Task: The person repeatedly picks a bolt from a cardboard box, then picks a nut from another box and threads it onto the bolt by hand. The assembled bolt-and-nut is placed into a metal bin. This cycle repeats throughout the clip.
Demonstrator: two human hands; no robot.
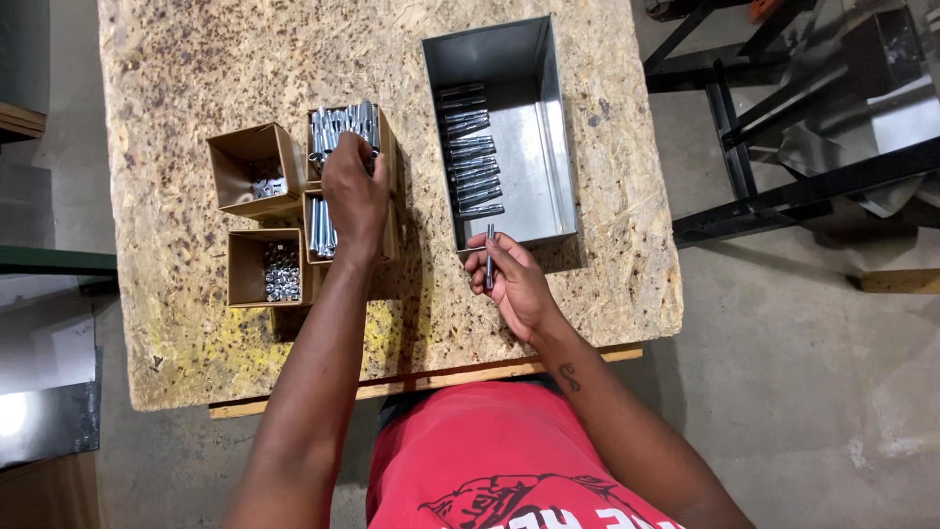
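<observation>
Steel bolt [490, 257] was gripped upright in right hand [514, 284], just beside near rim of grey metal tray [548, 127] where finished bolts [470, 147] were rowed. Left hand [354, 191] was curled into cardboard box of bolts [343, 127]; its grasp couldn't be seen. Nut box [269, 266] was nearby on chipboard table [196, 59].

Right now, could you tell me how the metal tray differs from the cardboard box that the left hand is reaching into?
The metal tray is grey, shiny and long; the cardboard box is brown, dull and much smaller. In the tray, the bolts lie flat in a row along one side, leaving most of its floor bare; the box is packed with bolts standing on end. The left hand reaches into the box; the right hand is just outside the tray. Both are open-topped.
</observation>
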